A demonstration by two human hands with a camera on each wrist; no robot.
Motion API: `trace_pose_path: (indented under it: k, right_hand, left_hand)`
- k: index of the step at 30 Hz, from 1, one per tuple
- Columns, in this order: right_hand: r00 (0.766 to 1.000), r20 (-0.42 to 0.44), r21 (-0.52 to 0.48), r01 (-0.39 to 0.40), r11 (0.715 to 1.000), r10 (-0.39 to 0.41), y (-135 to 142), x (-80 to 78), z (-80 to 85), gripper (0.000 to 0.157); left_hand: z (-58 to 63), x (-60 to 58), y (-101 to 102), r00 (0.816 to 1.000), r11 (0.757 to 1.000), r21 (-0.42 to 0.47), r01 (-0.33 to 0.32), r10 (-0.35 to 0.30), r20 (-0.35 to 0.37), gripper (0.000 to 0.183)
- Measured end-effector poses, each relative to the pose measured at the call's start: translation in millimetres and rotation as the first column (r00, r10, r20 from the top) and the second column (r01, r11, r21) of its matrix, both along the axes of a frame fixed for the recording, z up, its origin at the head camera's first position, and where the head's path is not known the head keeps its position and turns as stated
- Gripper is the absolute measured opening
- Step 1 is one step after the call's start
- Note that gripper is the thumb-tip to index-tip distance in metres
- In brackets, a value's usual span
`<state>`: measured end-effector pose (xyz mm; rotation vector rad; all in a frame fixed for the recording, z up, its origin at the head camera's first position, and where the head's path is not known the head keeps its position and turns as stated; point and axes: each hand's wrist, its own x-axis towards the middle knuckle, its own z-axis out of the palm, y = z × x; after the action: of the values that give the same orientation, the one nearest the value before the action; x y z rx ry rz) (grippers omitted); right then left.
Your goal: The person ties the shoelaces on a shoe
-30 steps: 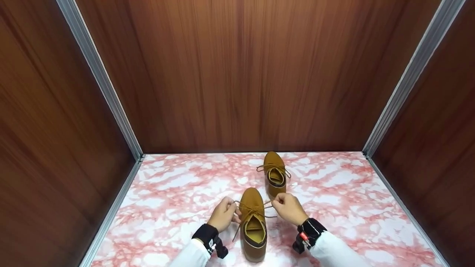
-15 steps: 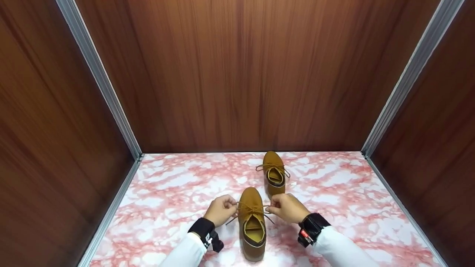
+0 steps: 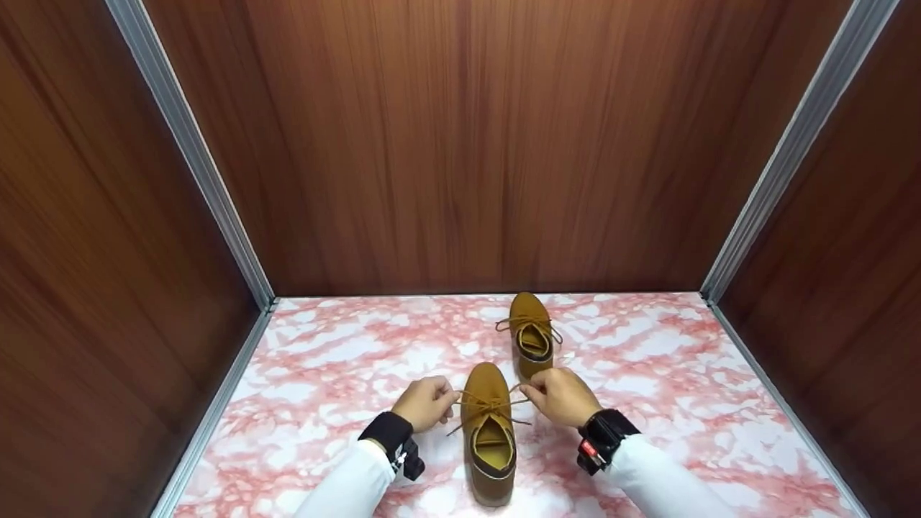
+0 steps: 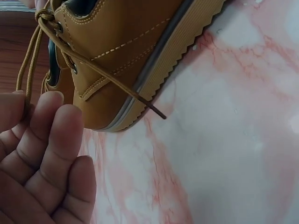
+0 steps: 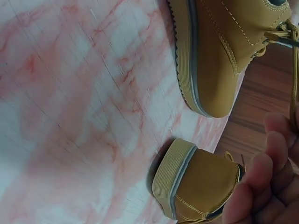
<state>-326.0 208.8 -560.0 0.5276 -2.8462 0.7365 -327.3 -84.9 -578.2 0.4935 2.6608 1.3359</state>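
A tan lace-up shoe [image 3: 486,380] with a yellow lining stands between my hands, toe pointing away from me. Its brown laces meet in a bow knot [image 3: 492,407] over the tongue. On the left, my left hand [image 3: 423,404] pinches one lace loop [image 4: 32,70] between thumb and forefinger, its other fingers loosely bent. My right hand [image 3: 568,398] pinches the opposite loop [image 5: 294,84], drawn out sideways from the knot. A loose lace end [image 4: 149,106] with a dark tip hangs down the shoe's side in the left wrist view.
A matching second shoe [image 3: 529,309], its laces tied in a bow, stands farther back, just beyond my right hand. The pink-and-white marbled surface [image 3: 345,352] ends at a brown wood-grain wall [image 3: 460,144]. Metal corner rails [image 3: 194,158] run up both sides.
My left hand has shifted slightly left and away from me. My right hand came in toward the shoe, then moved back outward, still pinching the loop. The shoes stay in place.
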Motion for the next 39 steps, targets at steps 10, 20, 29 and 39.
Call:
trace_pose_path:
  k: [10, 20, 29, 39]
  right_hand:
    - [0.991, 0.016, -0.01, 0.135, 0.991, -0.134, -2, 0.6, -9.2, 0.047]
    - [0.983, 0.057, 0.008, 0.172, 0.985, -0.172, 2, 2.6, -14.0, 0.045]
    - [0.982, 0.082, 0.002, 0.168, 0.986, -0.168, 7, 3.4, -21.8, 0.043]
    - [0.977, 0.104, -0.051, 0.192, 0.98, -0.186, 10, 2.8, -31.6, 0.044]
  left_hand:
    - [-5.3, 0.7, -1, 0.997, 0.994, -0.108, 0.003, -0.012, -0.074, 0.029]
    - [-10.9, 2.7, -8, 0.985, 0.985, -0.172, 0.03, -0.058, -0.162, 0.03]
    - [-16.9, 4.8, -16, 0.981, 0.979, -0.195, 0.05, -0.085, -0.175, 0.029]
    - [-24.8, 9.8, -26, 0.966, 0.986, -0.16, 0.053, -0.091, -0.242, 0.03]
